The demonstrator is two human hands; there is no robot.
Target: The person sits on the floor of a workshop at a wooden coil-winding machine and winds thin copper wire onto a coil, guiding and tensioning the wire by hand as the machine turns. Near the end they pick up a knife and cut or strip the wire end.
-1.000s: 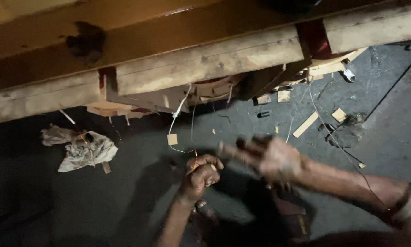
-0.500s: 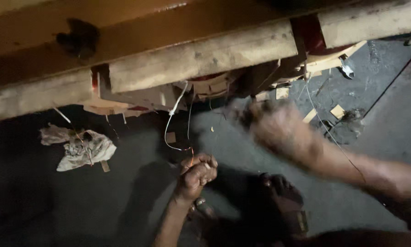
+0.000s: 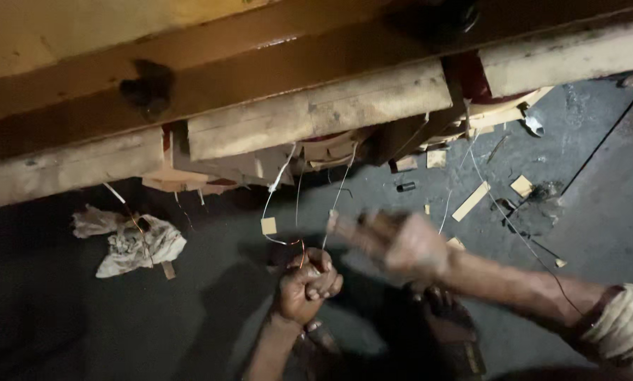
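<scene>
Below, the left hand pinches a thin wire in its grip; the blurred right hand spreads.

No labels, signs or screens here. Only torn brown cardboard packaging crammed under the wooden beam, flaps hanging, and small tan cardboard offcuts scattered over the dark floor to the right.

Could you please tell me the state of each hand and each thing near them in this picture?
left hand: closed in a fist around thin wires
thin wires: hanging slack from under the beam
right hand: blurred, fingers spread, holding nothing I can make out
wooden beam: lying across, worn
crumpled rag: lying on the floor
wood offcuts: scattered on the floor
</scene>
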